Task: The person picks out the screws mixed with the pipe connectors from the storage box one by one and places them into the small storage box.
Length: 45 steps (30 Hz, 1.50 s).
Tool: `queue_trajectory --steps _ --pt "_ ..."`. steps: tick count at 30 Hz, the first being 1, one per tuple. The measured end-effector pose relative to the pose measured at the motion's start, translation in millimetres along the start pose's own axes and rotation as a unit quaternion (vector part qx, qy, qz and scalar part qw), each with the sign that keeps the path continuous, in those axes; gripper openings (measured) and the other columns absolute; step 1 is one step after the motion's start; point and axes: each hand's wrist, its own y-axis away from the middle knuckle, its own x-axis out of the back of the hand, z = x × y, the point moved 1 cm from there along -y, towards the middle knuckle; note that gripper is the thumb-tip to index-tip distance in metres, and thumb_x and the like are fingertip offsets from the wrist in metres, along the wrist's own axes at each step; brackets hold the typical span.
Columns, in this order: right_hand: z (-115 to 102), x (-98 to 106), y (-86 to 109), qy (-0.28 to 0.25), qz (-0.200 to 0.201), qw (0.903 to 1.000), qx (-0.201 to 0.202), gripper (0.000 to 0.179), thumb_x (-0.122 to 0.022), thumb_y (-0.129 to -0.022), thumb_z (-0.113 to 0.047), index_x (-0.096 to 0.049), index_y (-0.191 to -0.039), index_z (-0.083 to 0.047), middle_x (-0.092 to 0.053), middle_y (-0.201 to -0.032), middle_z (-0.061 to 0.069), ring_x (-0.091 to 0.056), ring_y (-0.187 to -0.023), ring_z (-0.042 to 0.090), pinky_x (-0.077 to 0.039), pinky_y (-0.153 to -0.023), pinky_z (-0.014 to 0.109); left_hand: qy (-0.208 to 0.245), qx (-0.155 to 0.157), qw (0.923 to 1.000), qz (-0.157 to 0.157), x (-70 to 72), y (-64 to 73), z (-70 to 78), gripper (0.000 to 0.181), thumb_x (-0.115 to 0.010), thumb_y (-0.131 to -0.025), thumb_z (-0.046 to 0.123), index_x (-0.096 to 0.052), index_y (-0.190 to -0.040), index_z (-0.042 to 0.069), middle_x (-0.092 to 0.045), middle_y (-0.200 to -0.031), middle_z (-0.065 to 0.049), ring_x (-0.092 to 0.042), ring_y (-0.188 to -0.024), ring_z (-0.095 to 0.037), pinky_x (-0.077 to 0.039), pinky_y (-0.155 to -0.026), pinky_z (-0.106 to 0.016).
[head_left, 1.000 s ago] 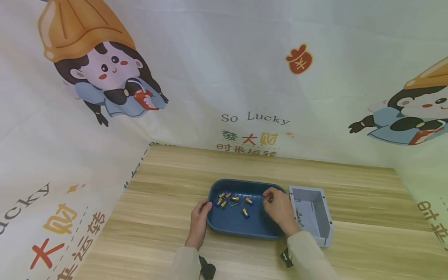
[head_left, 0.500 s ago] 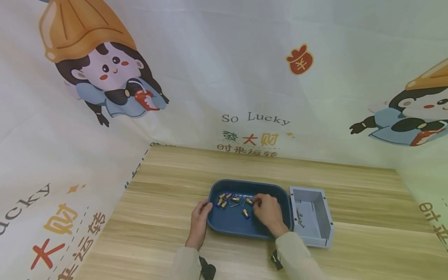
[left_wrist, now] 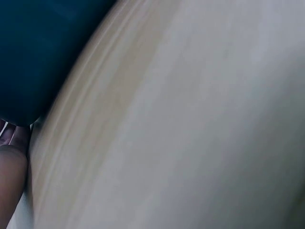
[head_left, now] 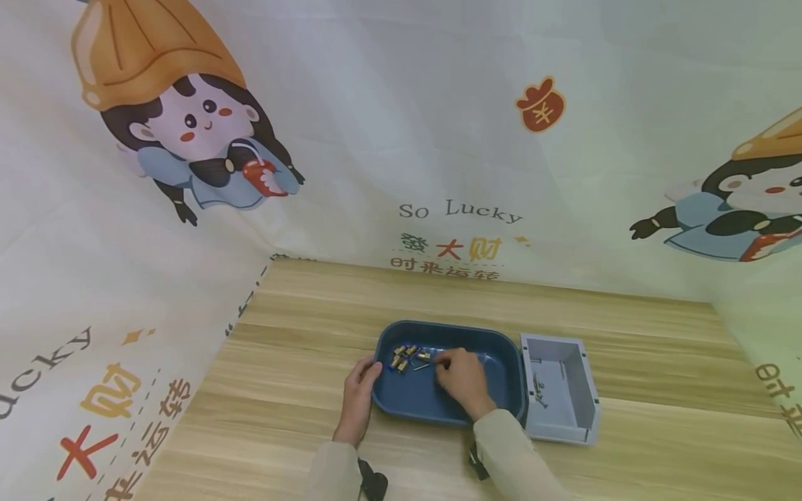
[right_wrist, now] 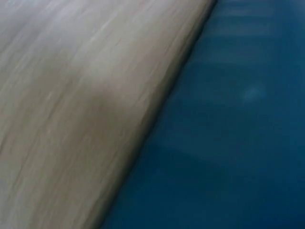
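A dark blue tray [head_left: 413, 410] lies on the wooden table. My left hand [head_left: 358, 391] grips its left end, thumb at the rim; in the left wrist view part of that hand [left_wrist: 12, 167] shows beside the tray wall [left_wrist: 43, 52]. Several brass fittings [head_left: 401, 358] with blue ends are grouped in the tray's left part, and a small screw [head_left: 422, 367] lies near them. My right hand [head_left: 462, 379] reaches down inside the tray, fingers bent, just right of the fittings. Its fingertips and whatever lies under them are hidden. The right wrist view shows only tray [right_wrist: 228, 119] and table.
Against the tray's right end stands a grey open box [head_left: 567, 433] with several small screws [head_left: 539, 393] inside. A printed cloth [head_left: 351, 174] closes off the back and sides of the table [head_left: 326, 306]. A black strap end [head_left: 373, 481] hangs by the left sleeve.
My right hand has moved left from the tray's right end toward the fittings and now covers the two nearest ones. The left hand has kept its place on the tray.
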Motion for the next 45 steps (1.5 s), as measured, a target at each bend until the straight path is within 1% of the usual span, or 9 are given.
queue_trajectory --steps 4,6,14,20,30,32,37,42,45 --pt "-1.1 -4.2 -1.1 0.014 0.001 0.9999 0.007 0.015 -0.066 -0.075 -0.003 -0.077 -0.084 -0.008 -0.074 -0.083 0.008 -0.070 -0.077 0.025 -0.055 -0.063 0.039 -0.005 0.001 1.0000 0.003 -1.0 0.1 1.0 0.046 -0.045 -0.100 0.030 -0.048 -0.132 -0.003 -0.054 -0.130 -0.021 -0.048 -0.124 -0.032 -0.034 -0.110 -0.045" --pt "-1.3 -5.9 -1.8 0.023 -0.003 0.9997 0.003 0.015 -0.066 -0.075 -0.005 -0.077 -0.085 -0.009 -0.075 -0.085 0.007 -0.070 -0.080 0.026 -0.055 -0.064 0.040 -0.003 0.002 1.0000 0.003 -1.8 0.3 1.5 0.046 -0.046 -0.100 0.029 -0.048 -0.132 -0.003 -0.054 -0.130 -0.021 -0.049 -0.124 -0.032 -0.034 -0.110 -0.044" --pt "-2.9 -9.8 -0.7 0.044 -0.015 0.9989 -0.010 0.015 -0.066 -0.078 -0.006 -0.077 -0.088 -0.012 -0.074 -0.090 0.007 -0.070 -0.083 0.027 -0.054 -0.063 0.041 -0.003 0.000 0.9999 -0.010 -4.1 1.9 1.8 0.050 -0.042 -0.101 0.029 -0.042 -0.135 -0.007 -0.051 -0.132 -0.025 -0.047 -0.126 -0.036 -0.034 -0.110 -0.049" --pt "-3.8 -13.4 -3.0 0.055 -0.023 0.9982 -0.010 0.016 -0.067 -0.080 -0.008 -0.077 -0.090 -0.014 -0.075 -0.093 0.006 -0.070 -0.085 0.027 -0.054 -0.063 0.041 -0.003 0.001 1.0000 -0.003 -2.8 1.3 1.1 0.049 -0.045 -0.100 0.029 -0.044 -0.135 -0.005 -0.052 -0.132 -0.023 -0.046 -0.126 -0.035 -0.032 -0.111 -0.048" --pt "-3.6 -18.0 -4.2 0.058 -0.034 0.9977 -0.002 0.015 -0.067 -0.079 -0.006 -0.076 -0.089 -0.013 -0.074 -0.093 0.006 -0.069 -0.086 0.026 -0.054 -0.066 0.042 -0.003 0.000 1.0000 0.003 -1.2 0.4 -0.9 0.048 -0.045 -0.100 0.029 -0.045 -0.135 -0.005 -0.051 -0.134 -0.024 -0.044 -0.129 -0.036 -0.031 -0.112 -0.049" --pt "-3.0 -19.1 -4.5 0.058 -0.033 0.9978 0.001 0.014 -0.067 -0.078 -0.006 -0.075 -0.088 -0.013 -0.074 -0.091 0.005 -0.069 -0.084 0.025 -0.054 -0.065 0.041 -0.001 0.002 1.0000 0.003 -1.0 -0.4 -1.8 0.049 -0.046 -0.099 0.029 -0.045 -0.135 -0.005 -0.051 -0.134 -0.023 -0.044 -0.129 -0.036 -0.031 -0.112 -0.048" --pt "-1.9 -20.2 -4.7 0.060 -0.032 0.9977 0.005 0.010 -0.068 -0.076 -0.005 -0.072 -0.078 -0.014 -0.072 -0.080 0.002 -0.067 -0.075 0.021 -0.052 -0.061 0.038 -0.001 0.003 1.0000 0.003 -0.5 -1.1 -2.8 0.049 -0.046 -0.099 0.029 -0.044 -0.135 -0.005 -0.050 -0.134 -0.024 -0.045 -0.128 -0.036 -0.031 -0.112 -0.048" --pt "-1.4 -20.3 -4.7 0.065 -0.042 0.9970 0.005 0.013 -0.069 -0.076 -0.005 -0.064 -0.068 -0.015 -0.062 -0.067 -0.002 -0.056 -0.061 0.014 -0.046 -0.053 0.032 -0.002 0.005 1.0000 0.002 -0.3 -0.2 -1.8 0.049 -0.045 -0.100 0.029 -0.044 -0.136 -0.004 -0.050 -0.135 -0.023 -0.044 -0.129 -0.036 -0.031 -0.113 -0.048" --pt "-1.0 -21.1 -4.8 0.068 -0.051 0.9964 0.006 0.018 -0.069 -0.077 -0.005 -0.060 -0.065 -0.015 -0.057 -0.065 -0.003 -0.049 -0.058 0.011 -0.041 -0.050 0.029 -0.001 0.006 1.0000 0.001 -0.4 0.2 -1.7 0.049 -0.045 -0.100 0.029 -0.044 -0.136 -0.004 -0.050 -0.135 -0.023 -0.044 -0.129 -0.036 -0.031 -0.113 -0.048"
